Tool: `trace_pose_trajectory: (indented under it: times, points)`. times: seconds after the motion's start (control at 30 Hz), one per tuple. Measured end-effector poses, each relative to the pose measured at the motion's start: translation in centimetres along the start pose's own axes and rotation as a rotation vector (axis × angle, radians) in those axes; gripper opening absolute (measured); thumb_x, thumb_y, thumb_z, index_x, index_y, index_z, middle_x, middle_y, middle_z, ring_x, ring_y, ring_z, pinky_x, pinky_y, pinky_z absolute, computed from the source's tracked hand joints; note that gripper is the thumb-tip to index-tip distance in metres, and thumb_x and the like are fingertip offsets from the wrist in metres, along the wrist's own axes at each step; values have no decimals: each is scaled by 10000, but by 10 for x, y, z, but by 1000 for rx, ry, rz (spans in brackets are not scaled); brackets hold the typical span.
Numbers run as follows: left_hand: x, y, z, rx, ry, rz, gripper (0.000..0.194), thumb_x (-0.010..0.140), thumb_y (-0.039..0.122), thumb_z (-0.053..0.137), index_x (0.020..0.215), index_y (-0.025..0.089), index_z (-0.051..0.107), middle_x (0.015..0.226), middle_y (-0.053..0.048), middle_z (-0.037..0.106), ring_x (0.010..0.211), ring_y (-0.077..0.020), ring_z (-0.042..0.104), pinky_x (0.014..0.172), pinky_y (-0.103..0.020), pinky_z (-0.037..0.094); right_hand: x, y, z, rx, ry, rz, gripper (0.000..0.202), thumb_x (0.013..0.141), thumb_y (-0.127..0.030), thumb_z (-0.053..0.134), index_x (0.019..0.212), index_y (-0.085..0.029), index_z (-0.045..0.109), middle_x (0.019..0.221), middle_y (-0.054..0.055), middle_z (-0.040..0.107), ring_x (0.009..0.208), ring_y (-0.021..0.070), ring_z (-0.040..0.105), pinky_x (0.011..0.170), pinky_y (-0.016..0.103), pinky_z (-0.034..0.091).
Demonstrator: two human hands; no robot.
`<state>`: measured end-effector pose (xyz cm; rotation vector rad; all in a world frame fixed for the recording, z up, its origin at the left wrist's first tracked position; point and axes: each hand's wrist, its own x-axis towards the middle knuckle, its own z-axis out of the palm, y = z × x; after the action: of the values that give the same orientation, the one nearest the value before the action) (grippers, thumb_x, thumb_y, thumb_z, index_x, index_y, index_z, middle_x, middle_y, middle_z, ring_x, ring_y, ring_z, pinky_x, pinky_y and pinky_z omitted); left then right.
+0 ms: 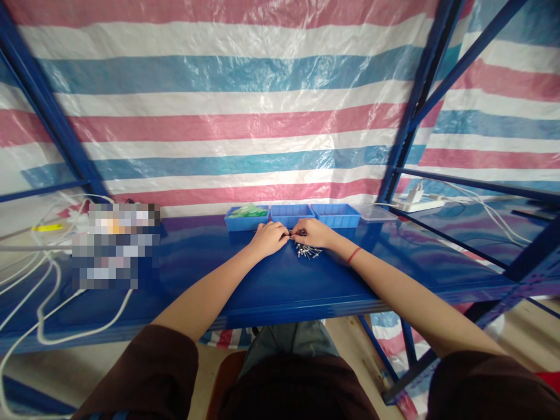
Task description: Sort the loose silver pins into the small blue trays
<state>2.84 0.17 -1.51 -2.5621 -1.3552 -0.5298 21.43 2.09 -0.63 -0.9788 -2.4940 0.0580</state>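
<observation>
Both hands meet over the blue bench, just in front of a row of blue bins. My left hand [270,238] is closed, with its thumb and fingertips pointing toward the right hand. My right hand [313,233] is closed in a pinch, its fingertips almost touching the left ones. Whatever lies between the fingertips is too small to name. Under and beside my right hand spreads a loose pile of small, thin silvery metal pieces [308,251], rivet-like in shape. Part of that pile is hidden by the hand.
Left to right stand a blue bin with green material [247,223], a middle blue bin [292,211] and a right blue bin [345,221]. A clear plastic lid [378,214] lies beside them. White cables [52,280] trail at left; a power strip [420,200] sits at right.
</observation>
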Motion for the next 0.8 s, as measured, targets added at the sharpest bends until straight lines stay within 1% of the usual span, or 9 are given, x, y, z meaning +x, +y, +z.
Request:
trace_pose_trajectory:
  times: [0.07,0.13,0.33,0.4,0.47,0.53,0.6,0.67,0.8]
  points:
    - [0,0,0,8,-16,-16,231,851,329,459,952,231,642,1053,-49,615,967,-226,540,819,-379,397,0,-4,3,-77,-28,-20,211,790,-295,547,845,-170,707,838,60,642,714,143,578,666,239,397]
    - [0,0,-1,12,-29,-21,237,846,317,453,965,237,642,1059,-46,613,979,-229,541,821,-384,406,1,-7,6,-114,-38,6,206,804,-285,538,841,-173,706,869,66,636,732,147,583,673,237,398]
    - [0,-1,1,-18,-1,-26,243,826,349,484,975,245,645,1066,-46,624,985,-250,558,825,-413,432,3,-9,11,-128,4,108,124,759,-187,551,756,-160,671,850,69,625,743,157,579,687,242,403]
    - [1,-2,3,-65,56,-43,243,811,338,514,995,235,635,1054,-51,635,983,-250,568,828,-402,442,4,-6,11,-103,57,114,138,767,-170,524,748,-150,659,827,73,624,730,155,570,688,250,403]
    - [3,-5,5,-173,156,-66,249,808,312,528,1019,215,619,1014,-53,653,954,-222,590,833,-361,456,5,-4,9,-31,126,127,155,786,-167,496,762,-141,647,782,68,628,701,148,559,676,253,403]
    - [7,-7,6,-326,274,-96,257,815,287,529,1040,188,602,947,-53,671,883,-181,616,818,-309,470,6,-3,8,93,190,142,164,808,-193,480,796,-133,632,751,58,634,666,139,548,651,251,404]
    - [9,-9,6,-465,358,-136,260,811,283,542,1037,167,597,884,-50,679,791,-154,631,775,-277,487,7,-1,8,228,234,147,178,820,-236,477,809,-129,618,740,50,637,642,133,542,633,252,407]
    - [11,-10,5,-573,389,-160,244,795,291,567,998,162,610,851,-44,683,739,-143,636,734,-261,497,8,0,8,328,260,147,195,814,-280,489,802,-128,611,724,43,631,634,131,537,624,255,408]
    - [12,-8,5,-708,384,-133,183,788,311,574,890,170,632,850,-33,690,762,-148,647,716,-249,498,10,4,12,424,286,146,236,794,-349,508,789,-135,607,657,15,595,602,125,505,599,260,394]
